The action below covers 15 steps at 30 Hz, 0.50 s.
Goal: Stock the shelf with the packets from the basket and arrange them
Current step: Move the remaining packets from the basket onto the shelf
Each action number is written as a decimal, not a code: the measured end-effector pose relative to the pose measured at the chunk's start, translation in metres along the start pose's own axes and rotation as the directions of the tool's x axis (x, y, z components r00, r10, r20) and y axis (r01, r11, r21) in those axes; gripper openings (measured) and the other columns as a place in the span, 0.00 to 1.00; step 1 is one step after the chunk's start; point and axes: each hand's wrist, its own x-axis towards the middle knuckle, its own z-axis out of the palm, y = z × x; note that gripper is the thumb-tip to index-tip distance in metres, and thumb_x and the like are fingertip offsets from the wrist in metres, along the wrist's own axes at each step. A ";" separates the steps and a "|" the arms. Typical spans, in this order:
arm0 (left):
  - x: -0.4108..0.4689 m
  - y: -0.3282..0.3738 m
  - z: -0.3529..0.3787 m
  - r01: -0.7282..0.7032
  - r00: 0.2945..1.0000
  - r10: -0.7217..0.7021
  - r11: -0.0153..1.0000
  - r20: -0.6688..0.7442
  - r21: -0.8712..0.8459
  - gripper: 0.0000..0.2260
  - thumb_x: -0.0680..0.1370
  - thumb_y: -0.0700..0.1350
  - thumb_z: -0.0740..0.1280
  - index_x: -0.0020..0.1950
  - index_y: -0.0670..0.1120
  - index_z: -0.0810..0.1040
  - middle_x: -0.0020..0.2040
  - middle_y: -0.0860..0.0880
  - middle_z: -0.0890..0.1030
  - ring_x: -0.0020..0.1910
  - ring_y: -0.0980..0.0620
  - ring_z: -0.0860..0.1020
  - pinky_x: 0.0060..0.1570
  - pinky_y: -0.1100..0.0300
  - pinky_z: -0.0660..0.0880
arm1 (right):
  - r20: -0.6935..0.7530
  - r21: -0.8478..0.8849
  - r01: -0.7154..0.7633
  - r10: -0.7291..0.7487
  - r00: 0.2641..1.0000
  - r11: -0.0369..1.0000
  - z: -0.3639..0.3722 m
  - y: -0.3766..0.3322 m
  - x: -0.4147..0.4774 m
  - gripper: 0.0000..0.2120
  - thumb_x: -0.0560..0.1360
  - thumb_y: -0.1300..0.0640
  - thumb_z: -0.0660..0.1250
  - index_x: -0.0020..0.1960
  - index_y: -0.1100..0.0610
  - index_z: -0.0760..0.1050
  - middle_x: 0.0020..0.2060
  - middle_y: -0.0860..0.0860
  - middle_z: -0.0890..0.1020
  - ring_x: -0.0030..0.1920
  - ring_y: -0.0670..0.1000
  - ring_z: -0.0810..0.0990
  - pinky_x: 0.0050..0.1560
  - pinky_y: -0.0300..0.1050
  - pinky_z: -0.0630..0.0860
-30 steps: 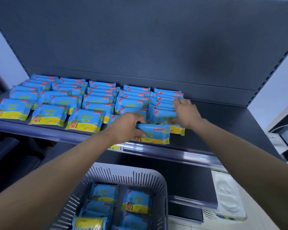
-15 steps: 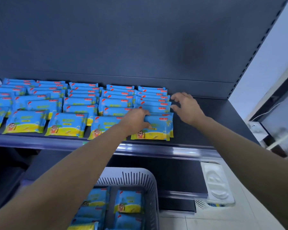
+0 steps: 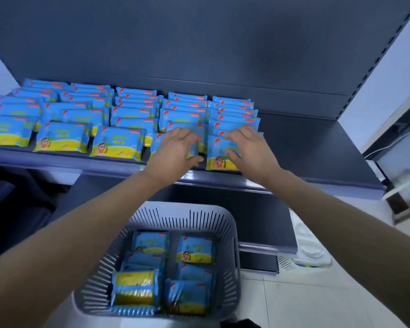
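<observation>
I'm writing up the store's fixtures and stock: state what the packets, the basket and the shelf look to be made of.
Packets: thin glossy plastic film, judging by the highlights and crimped ends.
Basket: moulded grey plastic with a matte look and slotted walls.
Shelf: probably painted sheet metal, dark matte blue-grey, with a shinier front rail; the perforated upright suggests steel shelving, though I can't be sure.

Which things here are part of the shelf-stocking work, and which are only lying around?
Part of the job:
- shelf
- packets on the shelf
- front packet under the right hand
- left hand
- basket
- packets in the basket

Lying about:
- white moulded tray on the floor
</observation>
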 end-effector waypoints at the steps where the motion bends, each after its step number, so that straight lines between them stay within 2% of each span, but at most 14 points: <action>1: -0.019 -0.006 -0.002 0.003 1.000 -0.003 1.000 0.007 0.004 0.17 0.70 0.44 0.73 0.57 0.39 0.78 0.52 0.41 0.78 0.55 0.40 0.74 0.57 0.55 0.63 | 0.028 0.007 0.028 -0.028 0.999 1.000 0.010 -0.011 -0.008 0.13 0.75 0.58 0.65 0.59 0.60 0.75 0.54 0.57 0.77 0.57 0.59 0.73 0.57 0.54 0.68; 3: -0.057 -0.020 0.000 0.045 0.997 -0.045 0.999 0.070 0.010 0.17 0.70 0.44 0.74 0.56 0.39 0.78 0.52 0.42 0.78 0.55 0.40 0.74 0.57 0.55 0.64 | 0.089 0.004 0.096 -0.096 0.991 0.995 0.036 -0.031 -0.027 0.13 0.75 0.58 0.65 0.58 0.60 0.75 0.53 0.57 0.78 0.57 0.60 0.74 0.56 0.53 0.68; 6: -0.111 -0.039 0.010 0.142 0.951 -0.143 0.990 0.273 0.022 0.18 0.72 0.46 0.72 0.60 0.41 0.76 0.56 0.44 0.77 0.59 0.43 0.72 0.59 0.56 0.63 | 0.274 0.015 0.121 -0.120 0.954 0.993 0.078 -0.058 -0.056 0.15 0.77 0.56 0.63 0.62 0.59 0.73 0.58 0.56 0.76 0.60 0.59 0.72 0.58 0.51 0.66; 8: -0.143 -0.054 0.020 0.193 0.909 -0.192 0.981 0.370 0.035 0.19 0.72 0.46 0.72 0.60 0.41 0.76 0.57 0.43 0.77 0.59 0.42 0.73 0.60 0.54 0.64 | 0.422 0.006 0.104 -0.096 0.901 0.995 0.106 -0.071 -0.073 0.16 0.79 0.55 0.60 0.65 0.57 0.70 0.61 0.55 0.74 0.61 0.57 0.70 0.59 0.50 0.64; 11: -0.182 -0.073 0.033 0.254 0.836 -0.250 0.965 0.488 0.060 0.20 0.71 0.48 0.73 0.59 0.41 0.76 0.55 0.43 0.77 0.57 0.43 0.73 0.57 0.55 0.65 | 0.552 0.011 0.078 -0.072 0.831 0.997 0.145 -0.083 -0.098 0.14 0.78 0.55 0.60 0.62 0.59 0.70 0.56 0.57 0.74 0.58 0.58 0.72 0.57 0.50 0.66; 13: -0.203 -0.083 0.040 0.290 0.797 -0.286 0.954 0.532 0.079 0.21 0.71 0.50 0.72 0.61 0.43 0.76 0.57 0.45 0.76 0.58 0.45 0.73 0.58 0.56 0.65 | 0.623 -0.008 0.062 -0.043 0.781 0.998 0.168 -0.089 -0.112 0.14 0.78 0.55 0.60 0.61 0.59 0.71 0.55 0.57 0.74 0.57 0.59 0.72 0.55 0.50 0.67; 15: -0.220 -0.092 0.048 0.321 0.771 -0.308 0.944 0.558 0.077 0.21 0.72 0.50 0.72 0.62 0.43 0.75 0.59 0.45 0.75 0.60 0.45 0.72 0.60 0.56 0.65 | 0.698 -0.046 0.040 0.003 0.716 0.998 0.184 -0.094 -0.122 0.16 0.78 0.55 0.59 0.64 0.59 0.70 0.59 0.58 0.74 0.59 0.59 0.71 0.58 0.50 0.69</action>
